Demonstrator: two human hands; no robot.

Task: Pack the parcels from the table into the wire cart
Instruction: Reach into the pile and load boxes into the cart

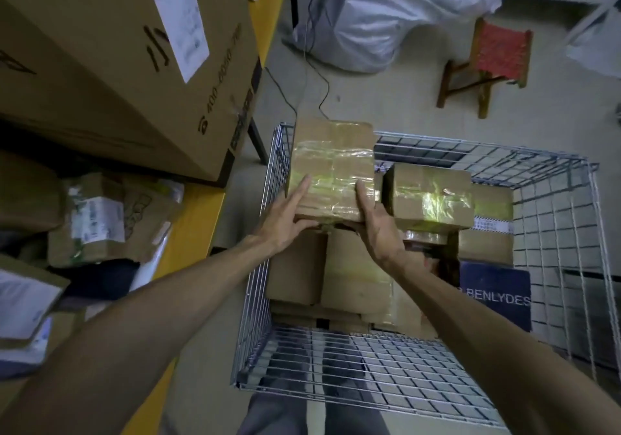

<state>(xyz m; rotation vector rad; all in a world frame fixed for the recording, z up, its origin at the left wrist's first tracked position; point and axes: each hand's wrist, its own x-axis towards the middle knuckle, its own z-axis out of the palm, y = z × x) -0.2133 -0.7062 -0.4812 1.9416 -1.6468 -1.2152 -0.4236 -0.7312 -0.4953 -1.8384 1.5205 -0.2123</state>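
I am mid-placement; the taped parcel [332, 162] hangs over the far-left corner of the wire cart [551, 243], above the boxes stacked inside; my left grip [285, 214] lies straight-fingered along its left side, my right grip [378, 224] wraps its near right corner, thumb on top. Next, I judge, it needs lowering level onto that stack, then both grips freed. More parcels [97, 219] wait on the desk [198, 219] left of the cart. Inside the cart a dark blue box [494, 286] reads "BENLYDES"; the big carton [111, 64] left of the cart shows a number starting "400"; shipping labels are too blurred.
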